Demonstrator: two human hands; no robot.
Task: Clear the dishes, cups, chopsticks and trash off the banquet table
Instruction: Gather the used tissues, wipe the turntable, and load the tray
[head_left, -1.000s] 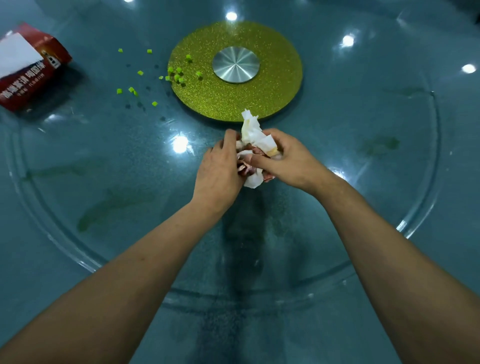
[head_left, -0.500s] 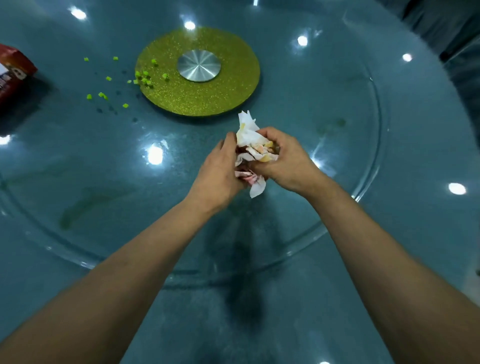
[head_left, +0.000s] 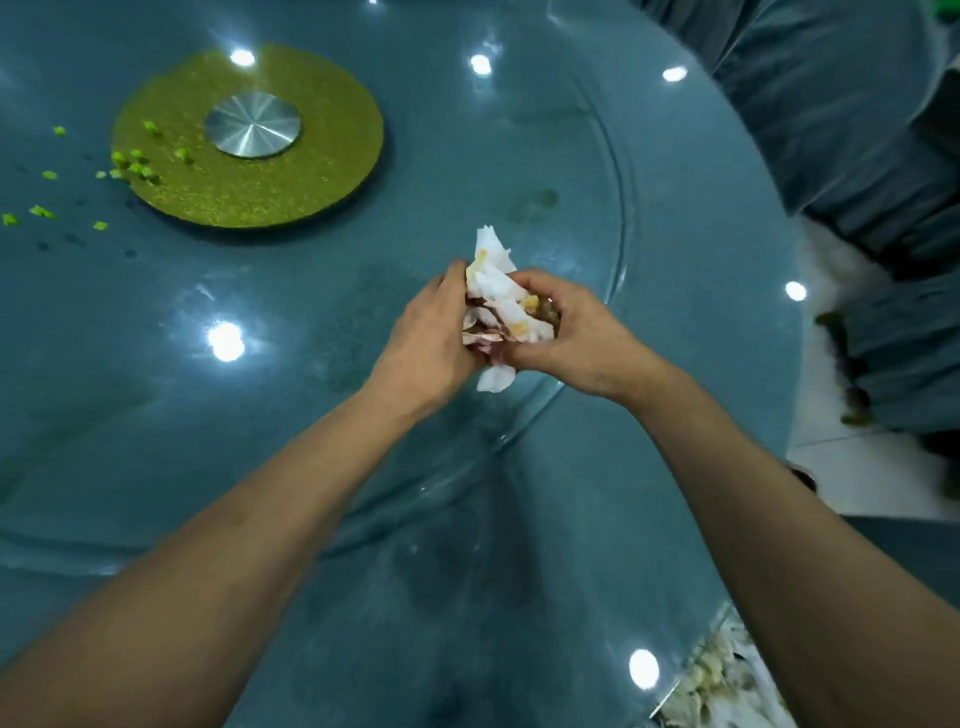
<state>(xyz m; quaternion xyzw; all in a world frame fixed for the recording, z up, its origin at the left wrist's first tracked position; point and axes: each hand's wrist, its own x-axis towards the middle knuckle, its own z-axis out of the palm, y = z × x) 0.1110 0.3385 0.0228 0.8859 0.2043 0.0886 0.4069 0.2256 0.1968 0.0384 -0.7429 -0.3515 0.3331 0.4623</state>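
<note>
Wad of napkins held between both sets of fingers (head_left: 530, 283) above the worktop (head_left: 675, 364).
Wad (head_left: 496, 306): left hand (head_left: 431, 343) on its left, right hand (head_left: 576, 338) on its right. Round disc (head_left: 311, 171) beyond the fingers, to their left; small scraps (head_left: 132, 166) at the disc's left edge and further left.

- I count two hands, the left hand (head_left: 431, 338) and the right hand (head_left: 576, 338).
- One crumpled wad of tissue (head_left: 496, 296).
- One gold disc (head_left: 249, 137).
- One steel hub (head_left: 253, 123).
- Roughly a dozen green bits (head_left: 130, 166).
</note>
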